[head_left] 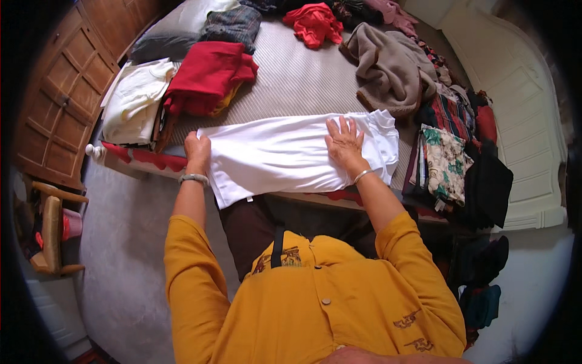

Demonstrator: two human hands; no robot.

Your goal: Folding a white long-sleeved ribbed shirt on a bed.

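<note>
A white shirt (279,155), folded into a long strip, lies across the near edge of the bed. Wrinkles run along its length, and its right end is bunched in layers. My left hand (197,148) is closed on the upper corner of its left end, with a bangle at the wrist. Flat on the cloth near the right end rests my right hand (345,142), fingers spread, holding nothing. A small tag shows at the shirt's lower edge.
Folded stacks flank the shirt: white clothes (136,100) and red cloth (209,76) at left, a floral piece (444,164) and black clothes (490,188) at right. Farther back lie a brown-grey blanket (391,67) and a crumpled red garment (313,24). A wooden chair (53,227) stands left.
</note>
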